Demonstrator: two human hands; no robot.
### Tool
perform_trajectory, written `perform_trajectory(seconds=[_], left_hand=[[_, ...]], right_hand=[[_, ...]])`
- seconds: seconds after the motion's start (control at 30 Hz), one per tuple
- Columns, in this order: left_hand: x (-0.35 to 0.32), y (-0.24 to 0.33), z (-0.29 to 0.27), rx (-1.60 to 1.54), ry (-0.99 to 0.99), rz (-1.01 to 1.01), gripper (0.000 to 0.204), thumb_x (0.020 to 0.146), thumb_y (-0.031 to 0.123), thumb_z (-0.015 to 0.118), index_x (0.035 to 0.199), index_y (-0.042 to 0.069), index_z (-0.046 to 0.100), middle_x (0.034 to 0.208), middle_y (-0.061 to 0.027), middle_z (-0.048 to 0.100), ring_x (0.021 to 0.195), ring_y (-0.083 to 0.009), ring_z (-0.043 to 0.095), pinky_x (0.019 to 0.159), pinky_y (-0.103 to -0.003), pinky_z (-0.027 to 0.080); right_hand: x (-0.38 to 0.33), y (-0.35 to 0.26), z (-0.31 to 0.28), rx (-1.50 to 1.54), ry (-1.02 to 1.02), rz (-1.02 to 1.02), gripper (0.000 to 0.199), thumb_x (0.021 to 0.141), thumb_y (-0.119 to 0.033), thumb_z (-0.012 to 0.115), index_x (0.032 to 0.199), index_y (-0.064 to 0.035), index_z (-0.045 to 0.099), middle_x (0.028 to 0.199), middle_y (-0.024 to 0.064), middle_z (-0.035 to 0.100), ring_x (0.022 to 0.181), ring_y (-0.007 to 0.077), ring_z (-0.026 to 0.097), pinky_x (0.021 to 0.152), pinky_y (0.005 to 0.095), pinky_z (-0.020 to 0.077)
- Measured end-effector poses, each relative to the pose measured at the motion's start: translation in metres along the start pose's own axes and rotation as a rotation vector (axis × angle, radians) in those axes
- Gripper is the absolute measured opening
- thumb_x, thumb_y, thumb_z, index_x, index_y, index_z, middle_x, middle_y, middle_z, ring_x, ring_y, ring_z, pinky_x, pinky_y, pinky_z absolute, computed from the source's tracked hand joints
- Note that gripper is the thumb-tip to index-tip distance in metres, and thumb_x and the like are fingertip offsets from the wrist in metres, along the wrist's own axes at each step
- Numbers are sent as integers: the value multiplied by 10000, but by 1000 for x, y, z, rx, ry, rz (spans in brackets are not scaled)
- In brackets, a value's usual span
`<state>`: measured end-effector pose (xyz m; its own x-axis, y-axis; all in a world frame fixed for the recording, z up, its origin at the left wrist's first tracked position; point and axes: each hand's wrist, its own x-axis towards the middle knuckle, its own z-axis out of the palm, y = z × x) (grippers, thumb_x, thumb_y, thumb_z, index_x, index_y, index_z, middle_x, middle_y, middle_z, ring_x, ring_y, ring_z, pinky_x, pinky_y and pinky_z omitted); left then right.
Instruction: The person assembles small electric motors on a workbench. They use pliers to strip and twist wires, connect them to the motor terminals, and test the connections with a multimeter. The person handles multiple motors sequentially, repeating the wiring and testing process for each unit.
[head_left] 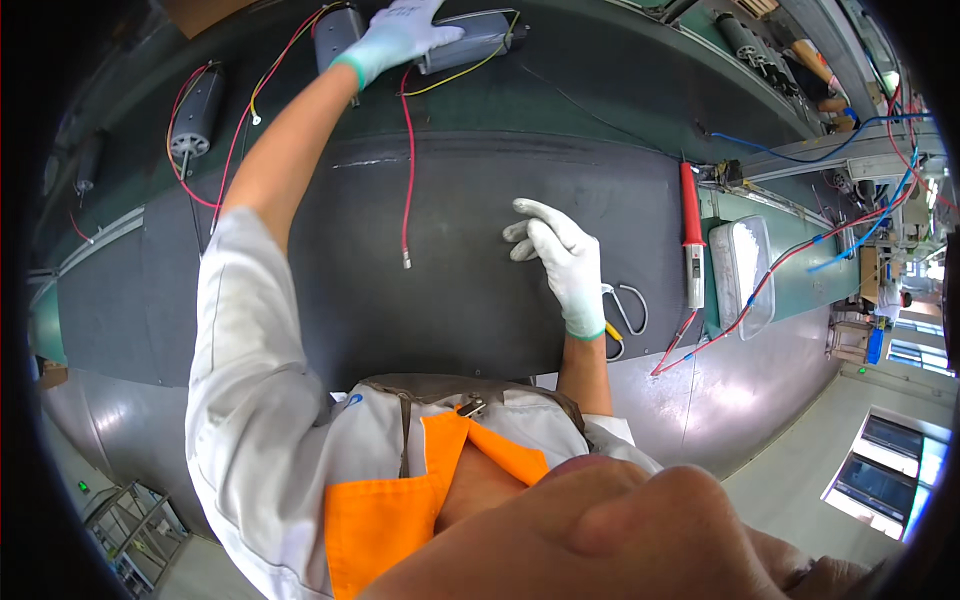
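Note:
My left hand [398, 42], in a white glove with a green cuff, reaches to the far edge of the view. Its thumb is spread toward a grey cylindrical motor [478, 42]; the fingertips run out of view. Just left of that hand, partly behind it, is a second grey motor [338, 38]. A red lead [409, 180] with a metal terminal hangs from the right motor onto the dark mat [450, 310], and a yellow-green wire crosses its body. Over the mat, my gloved right hand [562, 262] hovers, fingers loosely bent and apart, holding nothing.
Another motor [197, 115] with red wires lies at left, and a smaller one [89, 162] farther left. Right of my right hand are yellow-handled scissors-like tool [628, 312], a red probe [692, 215] with a trailing cable, and a clear plastic box [742, 270] with white contents.

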<state>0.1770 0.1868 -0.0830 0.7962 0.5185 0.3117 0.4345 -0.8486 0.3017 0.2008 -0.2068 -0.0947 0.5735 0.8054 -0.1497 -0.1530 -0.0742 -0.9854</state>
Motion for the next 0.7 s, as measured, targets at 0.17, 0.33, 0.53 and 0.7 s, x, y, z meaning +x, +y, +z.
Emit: perform_trajectory(seconds=[0.17, 0.33, 0.53, 0.7], left_hand=[[57, -2, 6, -766, -723, -105, 697, 892, 459, 761, 1417, 45, 568, 1166, -109, 686, 1028, -202, 639, 881, -329, 517], [14, 27, 13, -446, -555, -143, 919, 735, 581, 804, 1364, -25, 518, 1122, -225, 687, 938, -288, 725, 741, -390, 579], [-114, 118, -35, -98, -575, -209, 1096, 742, 665, 747, 1513, -9, 357, 1409, -282, 545, 1256, -401, 600, 1033, -440, 509], [-242, 137, -65, -252, -646, -385, 1233, 732, 718, 737, 1605, 4, 238, 1494, -297, 459, 1318, -433, 557, 1101, -447, 460]], right_hand=[[-1, 15, -11, 131, 43, -4, 317, 1015, -42, 557, 1303, 45, 659, 1003, 117, 752, 799, 110, 681, 772, 269, 558], [1, 14, 3, -41, 35, -72, 331, 1015, -38, 560, 1327, 36, 645, 1002, 95, 751, 800, 105, 676, 773, 256, 546], [-4, 27, -26, -246, 175, -246, 334, 999, -10, 577, 1325, 25, 643, 1041, 82, 737, 848, 96, 657, 731, 245, 525], [-16, 14, -4, -818, 171, -711, 559, 865, -86, 719, 1400, -14, 572, 1232, 192, 665, 1127, 345, 642, 978, 435, 509]])
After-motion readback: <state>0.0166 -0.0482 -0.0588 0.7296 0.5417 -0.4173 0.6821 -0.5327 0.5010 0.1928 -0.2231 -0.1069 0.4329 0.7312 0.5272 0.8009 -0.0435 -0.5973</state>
